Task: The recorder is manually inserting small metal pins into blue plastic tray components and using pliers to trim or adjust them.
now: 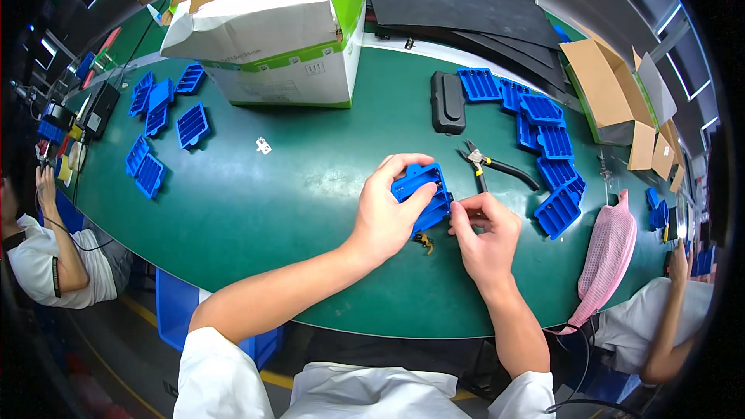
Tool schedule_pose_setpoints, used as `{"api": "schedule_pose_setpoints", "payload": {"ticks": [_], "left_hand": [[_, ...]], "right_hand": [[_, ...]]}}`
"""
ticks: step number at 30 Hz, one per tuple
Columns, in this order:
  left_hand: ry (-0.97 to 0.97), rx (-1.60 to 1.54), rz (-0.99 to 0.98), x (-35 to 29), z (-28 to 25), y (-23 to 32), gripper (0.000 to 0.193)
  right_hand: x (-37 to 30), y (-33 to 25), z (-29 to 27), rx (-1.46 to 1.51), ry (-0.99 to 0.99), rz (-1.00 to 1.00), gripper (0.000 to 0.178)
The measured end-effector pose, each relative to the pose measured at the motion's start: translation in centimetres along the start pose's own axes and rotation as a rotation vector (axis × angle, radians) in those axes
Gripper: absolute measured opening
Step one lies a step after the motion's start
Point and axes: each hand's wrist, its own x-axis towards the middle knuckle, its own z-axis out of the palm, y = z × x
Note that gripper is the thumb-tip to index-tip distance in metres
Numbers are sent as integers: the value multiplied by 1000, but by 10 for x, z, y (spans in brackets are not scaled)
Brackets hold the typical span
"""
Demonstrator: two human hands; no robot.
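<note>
My left hand [388,209] is closed around a blue slotted plastic tray [431,219], its thumb pressed on the inside and its fingers along the far edge. The tray tilts a little above the green table. At its right edge, my right hand [489,237] pinches with thumb and forefinger; a small dark piece shows by the fingertips, but I cannot make out what it is. Just below the tray lies a small brass-coloured piece [424,244]. Side cutters [479,160] with black and yellow handles rest beyond my right hand, jaws spread.
More blue trays lie at left [193,126] and right [555,142]. A black case [448,102], a white-green box [283,81], an open carton [601,89], a small white piece [263,145] and a pink mesh sleeve [605,256] surround me. People sit on both sides.
</note>
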Motion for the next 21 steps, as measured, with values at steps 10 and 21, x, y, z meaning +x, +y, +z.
{"api": "schedule_pose_setpoints", "payload": {"ticks": [10, 21], "left_hand": [[-4, 17, 15, 0, -2, -2, 28], [-113, -238, -38, 3, -5, 9, 34]], "right_hand": [[3, -2, -2, -98, -86, -81, 8], [6, 9, -3, 560, -310, 310, 26]]}}
